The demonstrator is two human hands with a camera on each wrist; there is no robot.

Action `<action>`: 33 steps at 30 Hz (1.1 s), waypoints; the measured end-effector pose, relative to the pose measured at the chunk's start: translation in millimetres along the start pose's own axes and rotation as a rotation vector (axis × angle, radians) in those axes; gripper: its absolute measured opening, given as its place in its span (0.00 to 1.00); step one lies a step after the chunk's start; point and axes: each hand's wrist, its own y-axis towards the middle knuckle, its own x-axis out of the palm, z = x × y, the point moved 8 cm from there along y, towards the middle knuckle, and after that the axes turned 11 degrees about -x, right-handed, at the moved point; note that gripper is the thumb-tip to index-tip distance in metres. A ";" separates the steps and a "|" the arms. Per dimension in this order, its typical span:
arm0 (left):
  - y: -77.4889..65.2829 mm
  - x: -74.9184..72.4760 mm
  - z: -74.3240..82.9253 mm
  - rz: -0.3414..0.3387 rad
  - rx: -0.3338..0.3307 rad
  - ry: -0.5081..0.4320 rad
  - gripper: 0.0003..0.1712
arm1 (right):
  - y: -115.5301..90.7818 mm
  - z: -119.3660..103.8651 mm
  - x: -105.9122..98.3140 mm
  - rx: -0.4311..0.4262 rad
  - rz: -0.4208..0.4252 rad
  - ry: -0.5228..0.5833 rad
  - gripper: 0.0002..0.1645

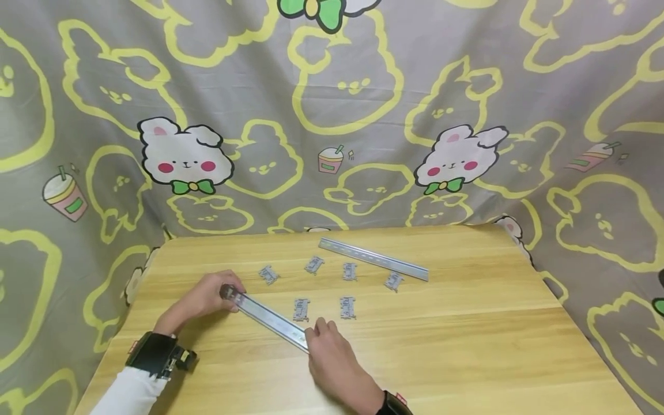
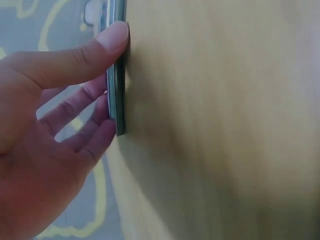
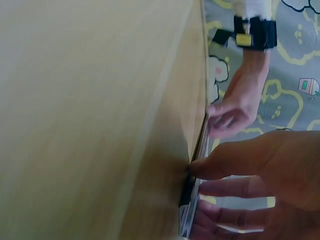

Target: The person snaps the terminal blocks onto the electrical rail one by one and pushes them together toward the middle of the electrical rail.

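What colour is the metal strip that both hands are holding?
The metal strip is silvery grey; it shows best in the head view.

Soft light is filling the head view, leaving a pale sheen on the front of the surface (image 1: 467, 346) and a faint gleam along the metal rail (image 1: 270, 319). Both wrist views are looking hazier, with wood grain blurring and diffuse shadows spreading beside the rail.
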 end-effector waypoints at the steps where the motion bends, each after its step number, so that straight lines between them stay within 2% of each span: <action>1: -2.6 2.4 4.7 -0.001 0.006 0.016 0.19 | -2.9 3.5 -2.1 -0.012 -0.002 -0.005 0.14; 5: -14.2 11.5 24.2 0.002 0.033 0.080 0.17 | -15.5 17.2 -9.9 -0.071 -0.016 0.002 0.13; 10: -26.5 21.2 46.6 0.026 0.074 0.118 0.15 | -29.1 35.7 -17.0 -0.108 -0.033 0.050 0.15; 14: -33.3 30.3 62.0 0.040 0.062 0.153 0.15 | -37.8 50.6 -22.7 -0.135 -0.046 0.064 0.18; 17: -38.9 38.1 74.3 0.058 0.061 0.215 0.16 | -44.4 61.9 -26.0 -0.156 -0.083 0.080 0.20; 20: -43.9 43.4 88.3 0.089 0.093 0.270 0.17 | -50.5 73.3 -29.6 -0.173 -0.117 0.101 0.21; 25: -44.8 51.6 106.3 0.118 0.120 0.307 0.17 | -58.4 91.2 -36.4 -0.229 -0.134 0.115 0.22; 29: -41.3 57.0 114.4 0.128 0.097 0.312 0.19 | -60.8 103.7 -40.1 -0.261 -0.128 0.103 0.22; 33: -39.4 60.1 116.0 0.143 0.066 0.311 0.20 | -58.3 112.4 -42.0 -0.278 -0.124 0.088 0.22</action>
